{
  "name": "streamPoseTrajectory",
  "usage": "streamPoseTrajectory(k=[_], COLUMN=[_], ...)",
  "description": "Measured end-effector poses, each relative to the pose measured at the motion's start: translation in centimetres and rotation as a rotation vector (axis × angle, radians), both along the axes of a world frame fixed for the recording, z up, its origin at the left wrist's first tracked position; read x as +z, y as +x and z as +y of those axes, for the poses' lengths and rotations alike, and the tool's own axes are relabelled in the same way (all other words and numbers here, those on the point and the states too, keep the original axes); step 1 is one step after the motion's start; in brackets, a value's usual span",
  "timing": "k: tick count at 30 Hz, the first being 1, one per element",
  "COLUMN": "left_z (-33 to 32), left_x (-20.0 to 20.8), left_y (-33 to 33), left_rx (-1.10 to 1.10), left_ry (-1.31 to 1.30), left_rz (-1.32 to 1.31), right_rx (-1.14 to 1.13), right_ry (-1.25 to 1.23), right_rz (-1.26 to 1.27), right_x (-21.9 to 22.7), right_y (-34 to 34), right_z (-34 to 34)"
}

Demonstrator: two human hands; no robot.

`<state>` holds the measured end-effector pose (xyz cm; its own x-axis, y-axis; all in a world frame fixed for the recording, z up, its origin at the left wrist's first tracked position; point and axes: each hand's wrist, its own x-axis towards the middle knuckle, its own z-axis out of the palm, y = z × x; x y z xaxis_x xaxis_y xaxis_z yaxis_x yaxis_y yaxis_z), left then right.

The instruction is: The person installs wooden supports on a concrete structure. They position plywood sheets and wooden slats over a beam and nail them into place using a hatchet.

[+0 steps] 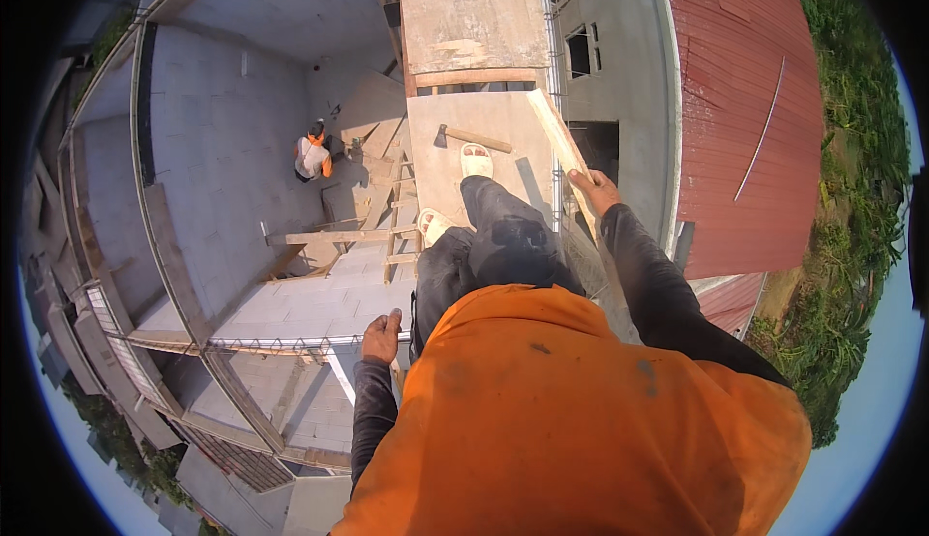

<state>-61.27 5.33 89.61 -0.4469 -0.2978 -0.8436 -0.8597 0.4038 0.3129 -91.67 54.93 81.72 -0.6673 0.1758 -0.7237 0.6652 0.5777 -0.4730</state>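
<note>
In the head view, we see the hands well apart. Our right hand (pixel 595 191) is clamped around a pale timber (pixel 555 128), which slants away along the right edge of the sheet platform (pixel 441 166), its far end near the right foot; its near end is hard to make out below the grip. Our left hand (pixel 381 336) hangs at the left with fingers curled, and we cannot tell whether it holds anything.

We judge the timber stiff and fairly light for its length, rough and dry rather than slippery, more likely to splinter than to break. Held in one hand, it would probably tip or swing, so we would grip near its middle, across the narrow faces, and steady it with the other hand. A hatchet (pixel 472 138) lies left of the timber, just beyond the feet.
</note>
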Motion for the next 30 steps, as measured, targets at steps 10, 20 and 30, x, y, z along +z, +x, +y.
streamPoseTrajectory(k=[10,20,30], left_z=[2.8,-0.5,-0.7], left_x=[-0.4,-2.7,-2.7], left_y=[-3.3,-1.7,2.8], left_rx=[0.237,-0.033,0.007], left_ry=[0.531,0.493,0.528], left_rz=[-0.2,-0.249,-0.224], right_rx=[-0.229,-0.253,-0.156], right_ry=[0.157,0.171,0.229], right_rz=[-0.05,0.034,-0.129], right_x=[-2.0,2.4,1.3], right_y=[2.7,8.0,15.4], right_z=[6.7,6.1,5.6])
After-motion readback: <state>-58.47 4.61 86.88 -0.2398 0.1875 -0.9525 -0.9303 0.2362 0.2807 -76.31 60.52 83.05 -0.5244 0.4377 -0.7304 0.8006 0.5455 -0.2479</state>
